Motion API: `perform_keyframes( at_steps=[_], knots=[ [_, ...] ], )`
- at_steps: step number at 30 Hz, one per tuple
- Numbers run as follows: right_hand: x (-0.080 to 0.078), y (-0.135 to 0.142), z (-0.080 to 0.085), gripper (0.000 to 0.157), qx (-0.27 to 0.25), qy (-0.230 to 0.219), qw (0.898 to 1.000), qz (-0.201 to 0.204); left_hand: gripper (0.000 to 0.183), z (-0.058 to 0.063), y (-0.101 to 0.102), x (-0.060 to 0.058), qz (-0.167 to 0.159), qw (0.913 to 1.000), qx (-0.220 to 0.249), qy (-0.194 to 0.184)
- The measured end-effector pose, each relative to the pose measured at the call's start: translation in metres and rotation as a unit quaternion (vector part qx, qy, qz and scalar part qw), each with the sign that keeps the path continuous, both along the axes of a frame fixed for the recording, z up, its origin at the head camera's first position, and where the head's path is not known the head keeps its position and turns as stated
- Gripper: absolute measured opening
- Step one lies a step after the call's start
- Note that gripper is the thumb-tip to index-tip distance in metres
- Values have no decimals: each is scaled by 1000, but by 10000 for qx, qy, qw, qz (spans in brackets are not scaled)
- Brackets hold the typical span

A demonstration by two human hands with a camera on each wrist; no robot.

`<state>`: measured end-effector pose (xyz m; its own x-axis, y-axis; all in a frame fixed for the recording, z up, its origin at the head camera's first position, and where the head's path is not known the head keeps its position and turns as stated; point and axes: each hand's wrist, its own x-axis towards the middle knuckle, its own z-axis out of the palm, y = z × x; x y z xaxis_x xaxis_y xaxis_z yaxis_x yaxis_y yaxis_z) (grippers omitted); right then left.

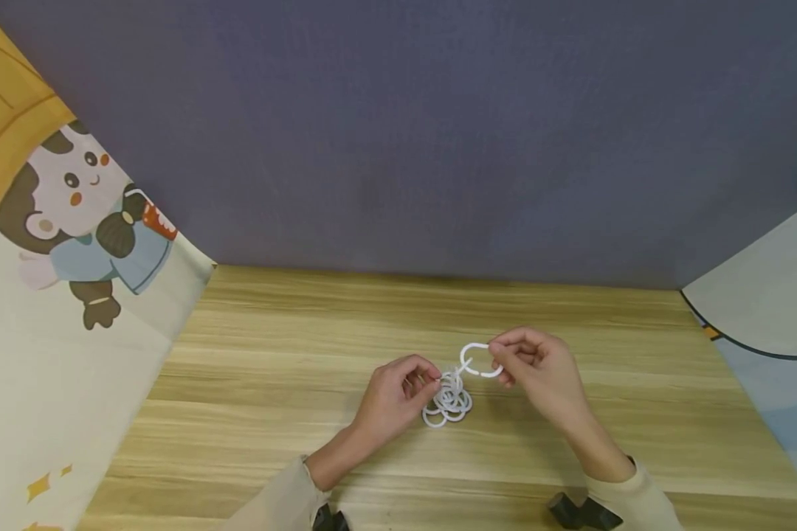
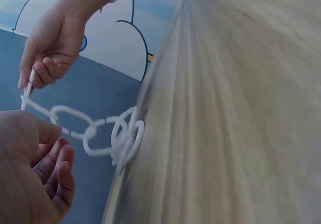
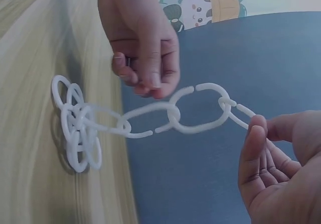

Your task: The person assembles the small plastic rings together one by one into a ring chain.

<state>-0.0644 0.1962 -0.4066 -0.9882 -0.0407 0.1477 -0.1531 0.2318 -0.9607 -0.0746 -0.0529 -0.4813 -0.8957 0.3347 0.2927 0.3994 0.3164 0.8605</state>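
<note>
A chain of white plastic oval links (image 1: 449, 397) lies partly heaped on the wooden table, its other end lifted off it. My right hand (image 1: 538, 369) pinches the raised end link (image 3: 243, 114) between thumb and fingers. From there several links run down to the heap (image 3: 77, 128); small gaps show in some of them. My left hand (image 1: 398, 391) is close beside the raised links with its fingers loosely bent. In the right wrist view, the left fingertips (image 3: 156, 86) are next to a link, with none visible in their grasp.
The wood-grain tabletop (image 1: 272, 354) spreads around both hands. A dark grey-blue panel (image 1: 398, 147) stands along its back edge. Cartoon-printed walls (image 1: 13, 310) flank it left and right. Black wrist mounts (image 1: 581, 511) sit near the sleeves.
</note>
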Motion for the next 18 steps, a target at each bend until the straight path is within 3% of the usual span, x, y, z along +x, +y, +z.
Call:
perform_keyframes(
  at_steps=[12, 18],
  knots=[
    [13, 3, 7, 12, -181, 98, 9996, -213, 11, -17, -17, -1, 204, 9948, -996, -41],
    [21, 3, 10, 13, -330, 91, 9990, -273, 7, -19, -21, 0, -23, 9897, -1433, -26]
  ],
)
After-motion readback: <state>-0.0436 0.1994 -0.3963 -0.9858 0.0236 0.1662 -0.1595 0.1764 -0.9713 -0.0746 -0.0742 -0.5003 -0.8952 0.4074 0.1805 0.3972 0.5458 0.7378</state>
